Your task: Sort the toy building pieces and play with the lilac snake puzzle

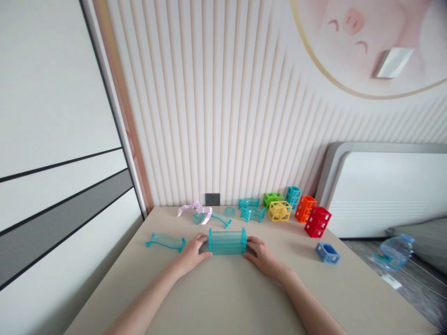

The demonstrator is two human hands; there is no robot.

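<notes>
A see-through teal block of stacked toy track pieces [227, 242] rests on the table in front of me. My left hand [194, 251] grips its left end, fingers behind and thumb in front. At the opposite end, my right hand [260, 252] holds on in the same way, its fingers curled against the teal edge. Just left of my left hand lies a single curved teal track piece [165, 240]. Behind the block are another teal slide piece [220, 218] and a pale purple angular piece [196, 210].
Teal curved pieces [252, 214] stand by the ribbed wall. To the right are green [272, 199], yellow [280, 204], orange [305, 209] and red [317, 222] frame blocks, plus a low blue frame [327, 252]. A plastic bottle [393, 252] lies beyond the table's right edge.
</notes>
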